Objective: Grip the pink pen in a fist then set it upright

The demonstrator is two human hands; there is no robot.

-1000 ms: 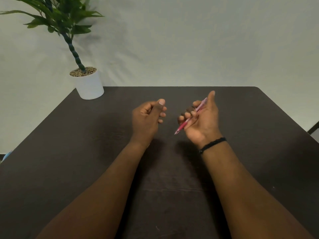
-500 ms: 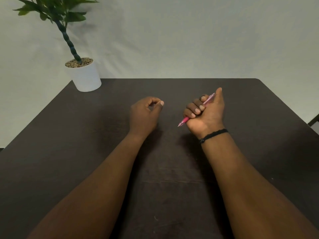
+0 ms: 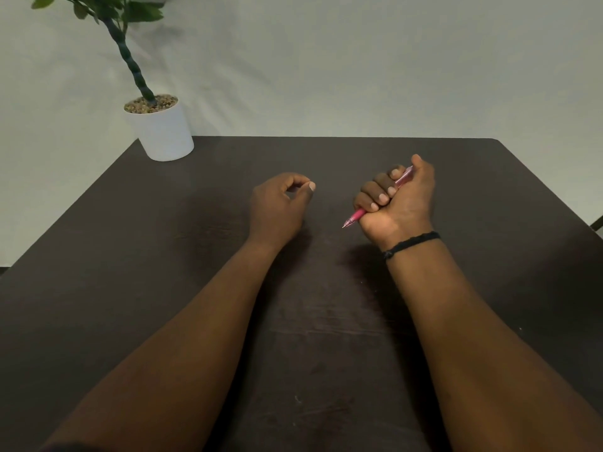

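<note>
Both forearms are reaching forward over the dark table point(image 3: 130, 288), lying close above its top, and the two hands are sitting well apart near the middle of it. The right hand point(image 3: 396, 203) is turned palm up and is wrapping a pink pen point(image 3: 355, 216) in a full fist: the fingers point(image 3: 378, 194) are curling over the barrel with their nails showing, and the thumb is lying straight along the far side, pointing away from the person. The pen is running slantwise through the fist, its fine tip sticking out below the little finger, toward the left hand and just above the tabletop, while its clear back end is peeking out beside the thumb. A black braided wristband point(image 3: 411, 244) is circling the right wrist. The left hand point(image 3: 280, 203) is resting knuckles up, its fingers curled inward so that the thumb and forefinger are forming a loose ring; nothing is showing inside it. Any print on the pen is too small to read. The table is showing faint scuffs and pale specks on its matt surface. At its far left corner a white pot point(image 3: 164, 135) topped with pebbles is holding a green plant point(image 3: 127, 57) with a ridged stem. Behind, a pale, slightly creased backdrop point(image 3: 359, 60) is filling the room's view.
</note>
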